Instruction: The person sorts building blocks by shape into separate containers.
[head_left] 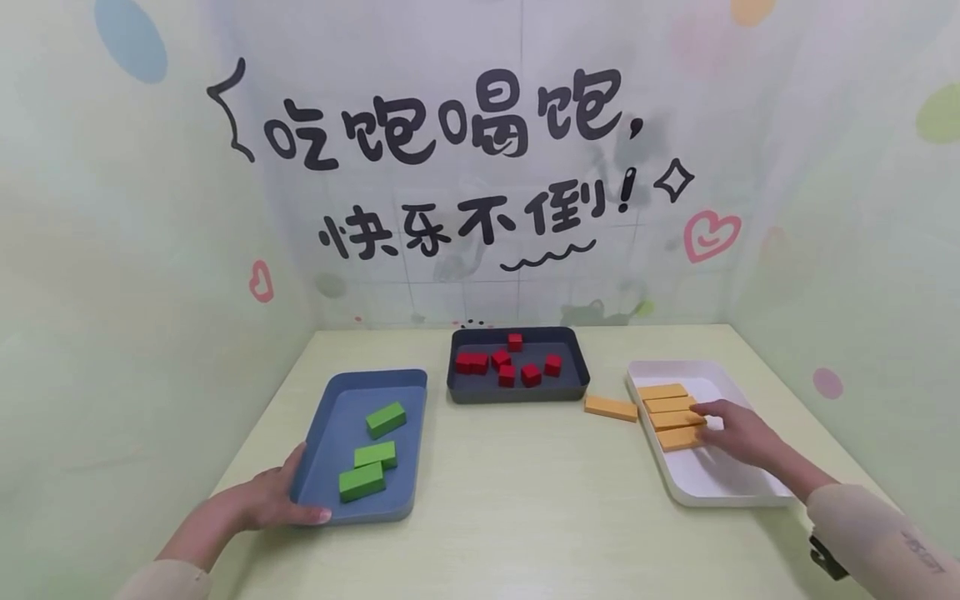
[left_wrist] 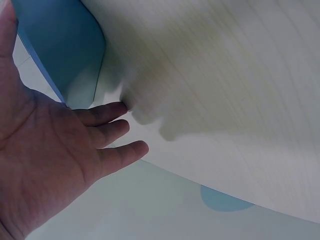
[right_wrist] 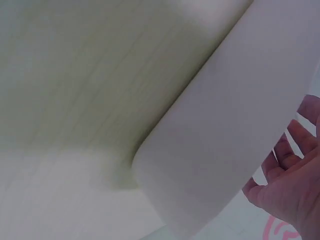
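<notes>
In the head view my left hand [head_left: 266, 498] is at the near left corner of a blue tray [head_left: 318, 425], thumb on its front rim. The left wrist view shows that palm with straight, spread fingers [left_wrist: 122, 156] beside the tray wall. Three green blocks [head_left: 362, 482] lie in this tray. My right hand [head_left: 742, 433] reaches over a white tray [head_left: 723, 482], forefinger and thumb at the right end of an orange block [head_left: 671, 420] among several lying side by side. I cannot tell whether they pinch it. The tray wall partly hides these fingers in the right wrist view.
A dark grey tray [head_left: 517, 395] with several red cubes [head_left: 531, 374] stands at the back centre. One more orange block [head_left: 611, 407] lies on the table [head_left: 517, 500], against the white tray's left side. Printed walls [head_left: 480, 292] enclose the back and sides.
</notes>
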